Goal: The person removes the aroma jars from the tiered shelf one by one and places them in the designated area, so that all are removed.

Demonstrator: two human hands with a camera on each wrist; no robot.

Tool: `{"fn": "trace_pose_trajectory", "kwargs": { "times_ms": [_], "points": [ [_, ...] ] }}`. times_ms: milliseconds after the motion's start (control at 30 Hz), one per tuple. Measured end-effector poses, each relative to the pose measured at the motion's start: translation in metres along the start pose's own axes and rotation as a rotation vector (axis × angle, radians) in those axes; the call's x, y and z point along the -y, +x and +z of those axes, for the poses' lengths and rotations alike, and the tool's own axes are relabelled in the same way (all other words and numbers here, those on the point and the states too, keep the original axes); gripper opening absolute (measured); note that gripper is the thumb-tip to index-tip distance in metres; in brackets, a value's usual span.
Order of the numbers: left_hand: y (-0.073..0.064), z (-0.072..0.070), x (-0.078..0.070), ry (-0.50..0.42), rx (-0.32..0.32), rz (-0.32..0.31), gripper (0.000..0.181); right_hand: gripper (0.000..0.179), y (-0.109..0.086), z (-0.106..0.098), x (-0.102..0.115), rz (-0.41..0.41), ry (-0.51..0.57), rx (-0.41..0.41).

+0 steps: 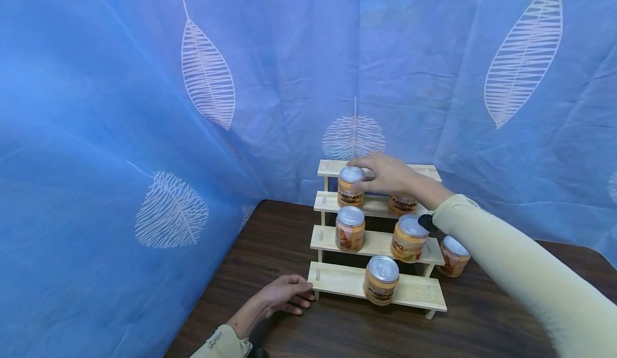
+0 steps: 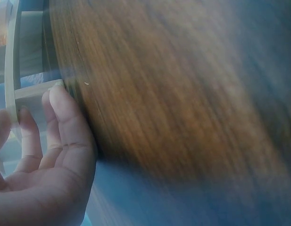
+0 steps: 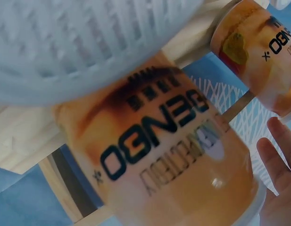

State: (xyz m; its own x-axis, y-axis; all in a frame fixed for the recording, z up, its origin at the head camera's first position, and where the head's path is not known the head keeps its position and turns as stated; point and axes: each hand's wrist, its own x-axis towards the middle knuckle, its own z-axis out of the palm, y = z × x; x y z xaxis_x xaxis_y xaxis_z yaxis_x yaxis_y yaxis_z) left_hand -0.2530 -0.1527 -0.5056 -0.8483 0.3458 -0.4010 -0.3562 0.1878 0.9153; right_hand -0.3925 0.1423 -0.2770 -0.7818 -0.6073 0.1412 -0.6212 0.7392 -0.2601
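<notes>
A stepped wooden display rack (image 1: 332, 279) stands on the dark table, several lidded jars on its tiers. Its lowest plank is pinched at the left end by my left hand (image 1: 286, 293); in the left wrist view the thumb and a finger lie on either side of the plank (image 2: 12, 61), other fingers near its leg. My right hand (image 1: 388, 174) reaches over the rack and holds an orange jar (image 1: 351, 193) near its silver lid, on the second tier from the top. In the right wrist view those fingers (image 3: 279, 155) are beside that jar's lid, the thumb out of frame.
Below the right forearm stand a jar (image 1: 409, 238) and, partly hidden, another (image 1: 403, 204). Further jars stand on the left (image 1: 350, 229) and on the lowest tier (image 1: 382, 281). One jar (image 1: 453, 257) is on the table right of the rack. A blue curtain (image 1: 289, 52) hangs behind.
</notes>
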Motion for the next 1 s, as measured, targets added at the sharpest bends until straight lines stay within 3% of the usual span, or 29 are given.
{"fn": "trace_pose_trajectory", "kwargs": {
  "times_ms": [267,500,1000],
  "points": [
    [-0.001,0.001,-0.003,0.0,0.0,0.002,0.027,0.062,0.002,0.004,0.002,-0.034,-0.09,0.0],
    [-0.001,0.001,-0.003,0.003,-0.002,-0.004,0.026,0.069,0.004,0.009,0.002,-0.042,-0.157,-0.006],
    [-0.001,0.0,-0.002,-0.001,0.0,-0.003,0.027,0.064,0.007,0.013,0.005,-0.008,-0.101,-0.026]
  ]
}}
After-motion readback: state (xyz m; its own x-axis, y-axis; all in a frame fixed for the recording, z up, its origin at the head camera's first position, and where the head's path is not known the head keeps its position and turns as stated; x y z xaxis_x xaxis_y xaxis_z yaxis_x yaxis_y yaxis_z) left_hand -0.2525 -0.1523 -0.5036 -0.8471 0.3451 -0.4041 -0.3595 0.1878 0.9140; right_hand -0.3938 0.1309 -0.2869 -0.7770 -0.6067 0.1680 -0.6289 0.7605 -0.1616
